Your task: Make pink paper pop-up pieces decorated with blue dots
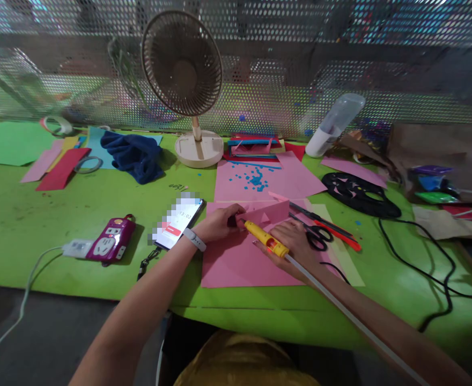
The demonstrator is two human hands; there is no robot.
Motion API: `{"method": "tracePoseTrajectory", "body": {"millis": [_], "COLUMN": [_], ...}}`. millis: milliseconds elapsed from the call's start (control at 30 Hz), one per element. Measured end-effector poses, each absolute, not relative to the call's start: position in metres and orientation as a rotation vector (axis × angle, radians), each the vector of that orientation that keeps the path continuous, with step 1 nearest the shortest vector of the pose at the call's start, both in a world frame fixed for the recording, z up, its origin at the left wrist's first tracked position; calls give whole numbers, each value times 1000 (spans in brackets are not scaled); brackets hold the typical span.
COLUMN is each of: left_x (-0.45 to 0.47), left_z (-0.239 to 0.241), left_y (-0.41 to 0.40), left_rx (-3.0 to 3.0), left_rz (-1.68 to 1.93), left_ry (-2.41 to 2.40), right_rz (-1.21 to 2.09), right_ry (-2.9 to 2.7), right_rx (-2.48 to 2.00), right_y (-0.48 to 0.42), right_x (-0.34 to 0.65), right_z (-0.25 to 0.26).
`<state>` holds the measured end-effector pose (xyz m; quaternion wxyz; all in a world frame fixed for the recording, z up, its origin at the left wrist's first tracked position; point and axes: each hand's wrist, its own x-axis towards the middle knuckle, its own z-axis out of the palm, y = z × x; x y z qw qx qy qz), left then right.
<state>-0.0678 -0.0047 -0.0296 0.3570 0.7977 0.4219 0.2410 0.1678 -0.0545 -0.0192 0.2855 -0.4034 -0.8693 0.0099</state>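
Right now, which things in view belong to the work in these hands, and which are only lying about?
Seemingly in use:
yellow tool, in the right hand
pink strip, in the left hand
pink sheet, beneath both hands

Probably just lying about:
phone
fan
blue cloth
scissors, idle beside the right hand

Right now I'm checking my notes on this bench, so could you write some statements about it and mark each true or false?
The right hand holds a yellow corded tool. True.
The white wristband is on the right arm. False: the white wristband is on the left arm.
Small blue bits lie on a pink sheet. True.
The phone lies right of the scissors. False: the phone lies left of the scissors.
The fan stands upright. True.
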Motion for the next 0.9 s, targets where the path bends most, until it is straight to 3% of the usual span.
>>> {"method": "tracePoseTrajectory", "body": {"millis": [900], "left_x": [-67], "left_z": [-28], "left_y": [-6], "left_rx": [2049], "left_rz": [610], "left_ry": [1096], "right_rz": [-51], "right_ry": [-2340], "right_rx": [-1057], "right_y": [-52], "right_x": [169], "right_z": [-25]}}
